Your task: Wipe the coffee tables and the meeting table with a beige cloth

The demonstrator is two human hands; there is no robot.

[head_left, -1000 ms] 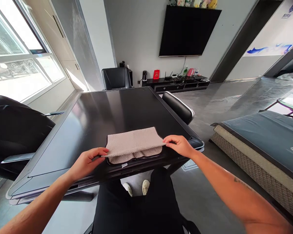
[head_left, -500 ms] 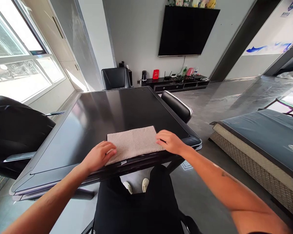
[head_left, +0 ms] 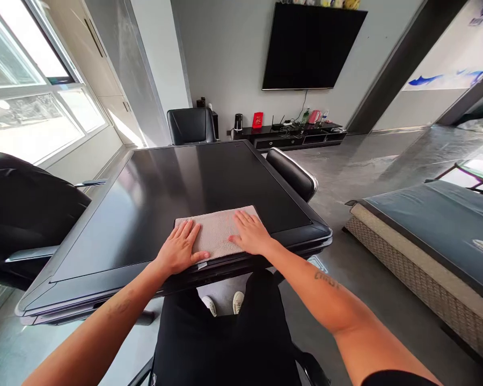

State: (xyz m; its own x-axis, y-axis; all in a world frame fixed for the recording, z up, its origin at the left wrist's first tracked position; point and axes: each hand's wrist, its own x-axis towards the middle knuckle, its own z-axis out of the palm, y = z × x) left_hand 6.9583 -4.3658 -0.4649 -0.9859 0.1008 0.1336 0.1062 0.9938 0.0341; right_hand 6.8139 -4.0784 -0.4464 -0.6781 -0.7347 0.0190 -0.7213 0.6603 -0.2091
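The dark surface [head_left: 177,187] fills the middle of the view, and a folded beige towel [head_left: 221,230] lies on its near edge. The left hand [head_left: 179,247] and right hand [head_left: 251,233] rest flat and open on the towel, gripping nothing. A small white label [head_left: 202,265] and a forearm tattoo [head_left: 327,279] are not readable.

Two hands [head_left: 177,247] — one towel [head_left: 216,230], one table [head_left: 153,203], one television [head_left: 314,45].

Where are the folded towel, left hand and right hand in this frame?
Folded towel [head_left: 216,230]: head view, bare middle between the hands.
Left hand [head_left: 179,247]: head view, back of hand.
Right hand [head_left: 251,233]: head view, back of hand.
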